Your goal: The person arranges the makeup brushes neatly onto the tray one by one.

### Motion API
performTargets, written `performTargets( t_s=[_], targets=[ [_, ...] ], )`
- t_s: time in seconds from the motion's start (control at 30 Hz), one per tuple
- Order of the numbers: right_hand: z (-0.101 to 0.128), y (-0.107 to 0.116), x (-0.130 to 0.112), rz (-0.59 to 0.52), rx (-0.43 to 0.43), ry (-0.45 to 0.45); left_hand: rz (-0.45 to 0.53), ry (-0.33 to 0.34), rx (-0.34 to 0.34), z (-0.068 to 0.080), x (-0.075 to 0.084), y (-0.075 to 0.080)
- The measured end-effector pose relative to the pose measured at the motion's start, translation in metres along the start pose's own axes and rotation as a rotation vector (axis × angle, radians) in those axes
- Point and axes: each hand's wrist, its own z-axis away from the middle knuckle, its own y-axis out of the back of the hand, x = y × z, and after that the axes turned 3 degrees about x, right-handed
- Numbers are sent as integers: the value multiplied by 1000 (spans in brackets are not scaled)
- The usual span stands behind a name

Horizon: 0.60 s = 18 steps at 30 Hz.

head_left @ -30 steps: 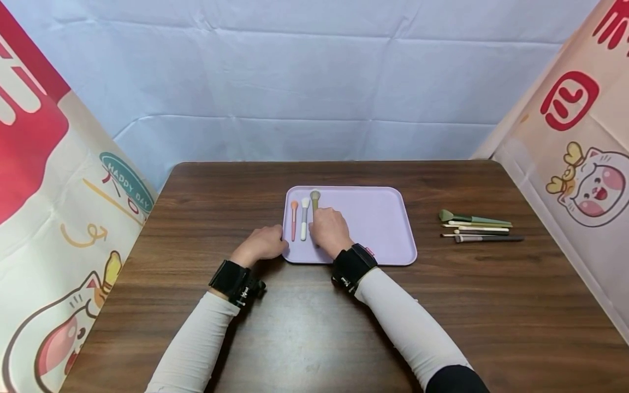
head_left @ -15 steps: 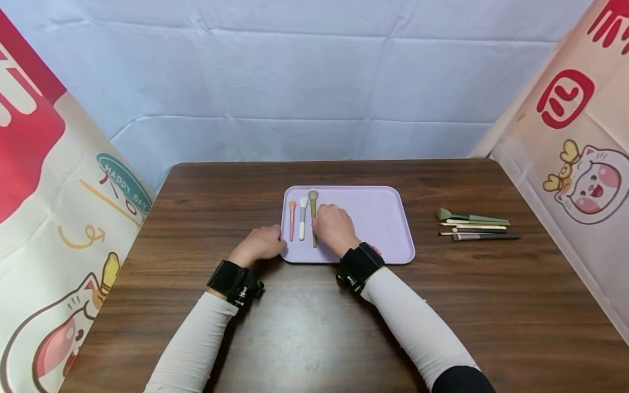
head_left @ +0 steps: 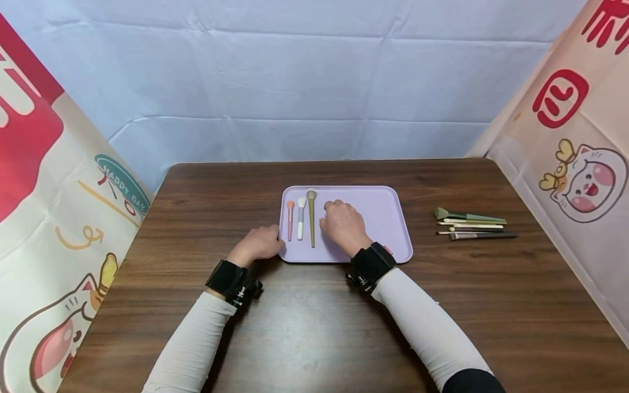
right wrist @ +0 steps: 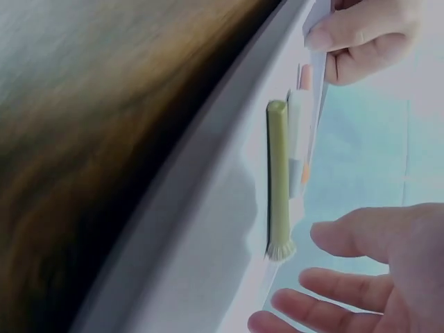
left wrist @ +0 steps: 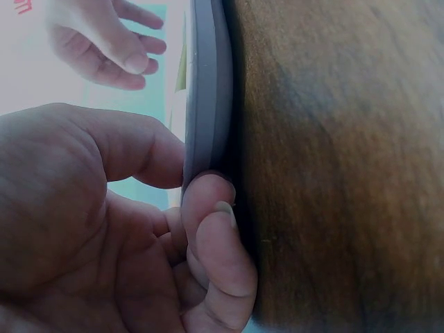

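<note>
I see the tray (head_left: pixel 373 218) lying flat on the desk (head_left: pixel 314 316), near the middle and a little toward the far edge. My left hand (head_left: pixel 259 244) pinches the tray's near-left corner: in the left wrist view the thumb sits on top of the rim (left wrist: pixel 208 90) and the curled fingers (left wrist: pixel 215 236) press against its side and underside.

Three brushes lie side by side along the tray's left edge, heads toward the far edge: a pink brush (head_left: pixel 290 219) outermost, then a white brush (head_left: pixel 301 218), then an olive brush (head_left: pixel 311 222), the longest.

My right hand (head_left: pixel 344 225) is over the tray just right of the olive brush and holds nothing. In the right wrist view its fingers (right wrist: pixel 347 239) are apart and loosely bent, clear of the olive brush; whether they touch the tray's surface I cannot tell, as that view is blurred.

Well apart, near the desk's right edge, a small bundle of brushes (head_left: pixel 472 224) lies on the wood, handles pointing right.
</note>
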Motion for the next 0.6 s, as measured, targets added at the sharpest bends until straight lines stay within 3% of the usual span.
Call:
performTargets(
  t_s=[0.3, 0.6],
  targets=[
    [3, 3, 16, 51, -16, 53, -2, 1, -7, -1, -2, -1],
    [12, 7, 43, 9, -29, 65, -20, -12, 5, -2, -1, -1]
  ],
)
